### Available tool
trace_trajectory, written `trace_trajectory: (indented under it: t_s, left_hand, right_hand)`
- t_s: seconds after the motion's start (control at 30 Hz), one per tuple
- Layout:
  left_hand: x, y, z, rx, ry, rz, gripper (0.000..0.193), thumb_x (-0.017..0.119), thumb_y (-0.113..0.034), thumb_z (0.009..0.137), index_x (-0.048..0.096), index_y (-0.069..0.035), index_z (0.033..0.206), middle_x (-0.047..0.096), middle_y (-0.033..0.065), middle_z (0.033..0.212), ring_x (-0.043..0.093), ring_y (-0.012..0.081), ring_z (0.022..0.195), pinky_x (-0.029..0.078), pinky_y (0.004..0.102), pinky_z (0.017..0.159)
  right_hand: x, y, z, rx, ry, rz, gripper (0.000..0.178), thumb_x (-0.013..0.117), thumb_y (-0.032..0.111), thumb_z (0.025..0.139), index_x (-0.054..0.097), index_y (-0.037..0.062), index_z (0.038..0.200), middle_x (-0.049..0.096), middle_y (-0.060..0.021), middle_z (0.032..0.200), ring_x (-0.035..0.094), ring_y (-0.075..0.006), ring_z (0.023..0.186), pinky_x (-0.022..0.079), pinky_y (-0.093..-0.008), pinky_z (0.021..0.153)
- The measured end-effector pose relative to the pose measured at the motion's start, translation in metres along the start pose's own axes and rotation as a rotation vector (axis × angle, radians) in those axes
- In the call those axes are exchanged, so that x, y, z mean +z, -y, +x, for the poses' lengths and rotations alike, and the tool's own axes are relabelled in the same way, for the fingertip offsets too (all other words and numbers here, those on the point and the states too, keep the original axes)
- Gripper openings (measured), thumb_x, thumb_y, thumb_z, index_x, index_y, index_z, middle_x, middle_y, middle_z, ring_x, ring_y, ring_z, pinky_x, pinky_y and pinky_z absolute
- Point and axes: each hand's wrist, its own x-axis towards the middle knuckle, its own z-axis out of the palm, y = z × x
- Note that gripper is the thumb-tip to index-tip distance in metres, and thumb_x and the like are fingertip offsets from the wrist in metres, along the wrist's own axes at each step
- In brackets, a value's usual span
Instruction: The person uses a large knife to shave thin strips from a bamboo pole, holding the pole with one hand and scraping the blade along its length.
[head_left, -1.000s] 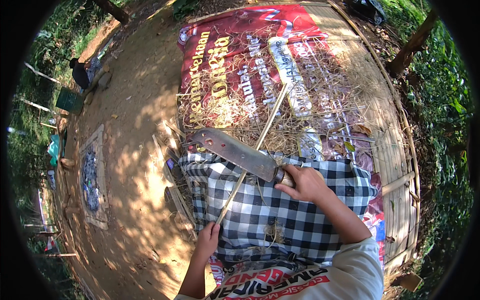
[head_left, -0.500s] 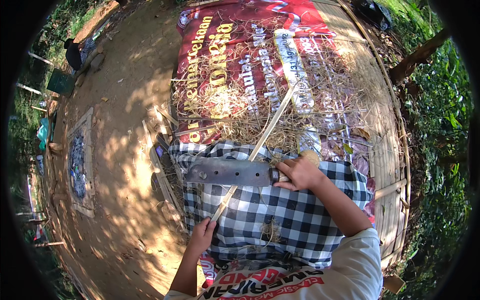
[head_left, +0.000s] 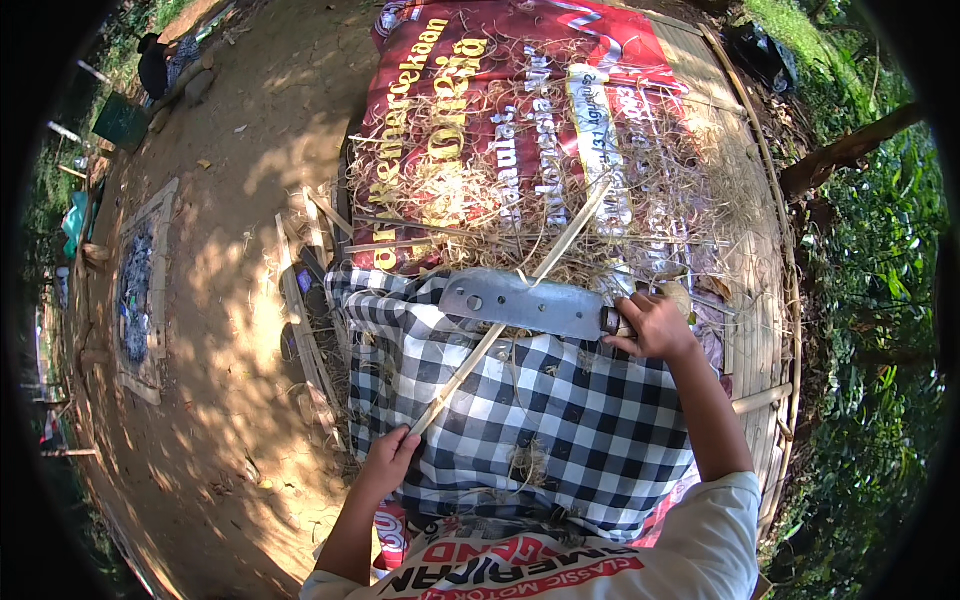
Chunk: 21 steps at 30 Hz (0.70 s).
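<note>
A wide cleaver with holes along its blade lies across a long pale bamboo strip. My right hand is closed around the cleaver's wooden handle. The blade points left, and a small curl of shaving stands at its far edge where the strip passes under. Near my body, my left hand pinches the strip's lower end. The strip slants away to the upper right, over a black-and-white checkered cloth spread over my lap, and its far end reaches the shavings.
Curly shavings cover a red printed banner on a bamboo-slat platform. Cut strips lie on the left. Beyond them, a framed ash pit is set in the dirt. A person sits far off at the upper left.
The cleaver has moved away from me along the strip and to the right, its blade now tilted. A curl has risen at its edge. My left hand still grips the strip's end.
</note>
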Motion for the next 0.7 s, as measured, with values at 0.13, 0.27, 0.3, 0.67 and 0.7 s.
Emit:
trace_trajectory:
  t_s: [0.13,0.27,0.3,0.67,0.7]
  left_hand:
    - [-0.003,0.001,-0.003,0.034,0.006,0.002,0.029,0.056,-0.026,0.097,0.052,0.000,0.086,0.043,0.0063,0.059,0.038,0.0115,0.057,0.037,0.0305,0.052]
    - [-0.001,0.031,-0.018,-0.009,0.006,-0.032,0.027,0.057,-0.025,0.097,0.055,-0.001,0.085,0.046,0.0035,0.058,0.040,0.0091,0.056,0.036,0.0292,0.051]
    - [-0.001,0.031,-0.018,-0.023,-0.004,-0.040,0.027,0.058,-0.026,0.096,0.056,0.000,0.086,0.046,0.0068,0.057,0.038,0.0107,0.056,0.037,0.0307,0.051]
    - [-0.012,0.020,-0.009,-0.168,0.151,-0.210,0.039,0.057,-0.027,0.098,0.057,-0.001,0.069,0.050,-0.0026,0.055,0.042,0.0053,0.048,0.034,0.0249,0.045]
    - [-0.010,0.023,-0.010,-0.146,0.135,-0.199,0.039,0.057,-0.028,0.097,0.056,0.000,0.069,0.049,-0.0019,0.054,0.042,0.0062,0.048,0.034,0.0260,0.045]
  right_hand:
    - [-0.009,-0.035,-0.024,0.160,-0.034,-0.039,0.046,0.071,0.046,0.080,0.059,0.0046,0.094,0.062,-0.0130,0.072,0.064,-0.0327,0.061,0.050,-0.0410,0.056]
    - [-0.050,-0.107,-0.067,0.925,-0.262,-0.002,0.044,0.059,0.039,0.093,0.059,-0.0045,0.086,0.060,-0.0192,0.062,0.060,-0.0338,0.054,0.044,-0.0440,0.052]
    - [-0.062,-0.122,-0.087,1.028,-0.278,-0.044,0.049,0.060,0.043,0.092,0.060,-0.0058,0.085,0.058,-0.0185,0.061,0.053,-0.0334,0.051,0.040,-0.0443,0.052]
    - [-0.063,-0.011,-0.093,1.058,-0.455,0.466,0.035,0.068,0.029,0.088,0.059,-0.0028,0.098,0.052,-0.0039,0.060,0.046,-0.0107,0.052,0.036,-0.0293,0.047]
    - [-0.060,0.005,-0.075,0.956,-0.382,0.424,0.036,0.069,0.029,0.087,0.059,-0.0030,0.100,0.055,-0.0071,0.061,0.050,-0.0147,0.052,0.038,-0.0318,0.048]
